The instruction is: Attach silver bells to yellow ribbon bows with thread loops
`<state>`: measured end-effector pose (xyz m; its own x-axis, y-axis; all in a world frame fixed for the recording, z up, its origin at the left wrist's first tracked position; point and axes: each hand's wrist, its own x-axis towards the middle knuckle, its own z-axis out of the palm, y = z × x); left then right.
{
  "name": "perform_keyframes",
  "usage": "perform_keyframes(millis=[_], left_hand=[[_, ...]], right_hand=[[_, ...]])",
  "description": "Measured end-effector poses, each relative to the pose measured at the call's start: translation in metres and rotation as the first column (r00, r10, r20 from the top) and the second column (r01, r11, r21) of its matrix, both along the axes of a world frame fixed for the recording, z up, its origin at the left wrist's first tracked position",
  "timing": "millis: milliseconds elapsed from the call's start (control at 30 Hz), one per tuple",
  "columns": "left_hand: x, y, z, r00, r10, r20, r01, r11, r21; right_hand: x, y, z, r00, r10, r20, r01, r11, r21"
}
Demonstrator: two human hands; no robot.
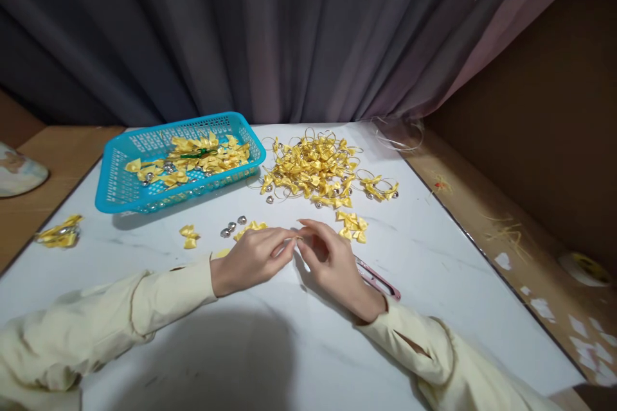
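My left hand (253,257) and my right hand (330,260) meet fingertip to fingertip low over the white table (434,257), both pinched on something small that I cannot make out. A yellow ribbon bow (250,227) lies just behind my left fingers, with small silver bells (232,226) beside it. More loose bows (353,225) lie beyond my right hand. A large pile of yellow bows with wire loops (313,170) sits further back. Small pink-handled scissors (378,279) lie partly under my right hand.
A blue plastic basket (120,196) holding yellow bows and bells stands at the back left. A single bow (189,236) and a flattened yellow bundle (60,233) lie to the left. Dark curtains hang behind; a brown board wall rises at the right.
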<state>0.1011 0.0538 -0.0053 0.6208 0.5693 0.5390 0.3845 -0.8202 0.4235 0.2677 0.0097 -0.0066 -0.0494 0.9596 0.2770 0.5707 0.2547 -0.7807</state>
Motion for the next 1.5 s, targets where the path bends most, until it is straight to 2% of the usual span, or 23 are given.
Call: perform_keyframes(millis=[167, 300, 433, 533, 667, 833, 967, 1100, 1267, 1333, 1500], left_hand=[[0.000, -0.001, 0.002, 1.000, 0.000, 0.005, 0.000, 1.000, 0.028], [0.000, -0.001, 0.002, 1.000, -0.002, 0.021, 0.001, 1.000, 0.021], [0.000, -0.002, 0.003, 0.999, 0.002, 0.034, -0.002, 1.000, -0.003], [0.000, -0.001, 0.004, 0.999, 0.014, 0.050, -0.014, 1.000, -0.014], [0.000, -0.002, 0.003, 0.998, 0.014, 0.066, -0.013, 1.000, -0.024], [-0.003, -0.002, 0.001, 0.993, -0.024, 0.115, 0.026, 0.999, -0.019], [-0.005, -0.001, 0.004, 0.991, 0.000, 0.131, 0.016, 0.993, -0.115], [-0.003, 0.000, 0.009, 0.993, -0.011, 0.115, 0.050, 0.940, -0.337], [0.002, -0.001, 0.008, 0.990, -0.091, 0.110, 0.138, 0.799, -0.585], [0.003, -0.002, 0.008, 0.988, -0.110, 0.105, 0.152, 0.766, -0.625], [0.001, -0.003, 0.012, 0.988, -0.127, 0.085, 0.152, 0.741, -0.654]], right_hand=[[0.001, 0.001, -0.007, 0.994, -0.021, 0.105, 0.010, 0.994, 0.110], [0.003, 0.003, -0.006, 0.973, -0.113, 0.203, 0.070, 0.976, 0.208], [0.004, 0.003, 0.000, 0.963, -0.191, 0.191, 0.145, 0.962, 0.232], [0.005, 0.001, 0.004, 0.981, -0.139, 0.136, 0.103, 0.965, 0.242], [0.002, 0.000, 0.005, 0.986, -0.038, 0.163, 0.005, 0.981, 0.196], [-0.001, 0.002, 0.001, 0.980, 0.007, 0.200, -0.029, 0.994, 0.107], [0.002, 0.003, 0.001, 0.975, -0.013, 0.220, -0.021, 0.989, 0.149], [0.004, 0.001, 0.001, 0.949, -0.063, 0.310, -0.034, 0.954, 0.299], [0.004, -0.001, 0.001, 0.922, -0.085, 0.377, -0.095, 0.895, 0.435], [0.004, -0.001, 0.002, 0.923, -0.105, 0.369, -0.086, 0.881, 0.466], [0.004, -0.001, 0.004, 0.924, -0.137, 0.358, -0.045, 0.889, 0.456]])
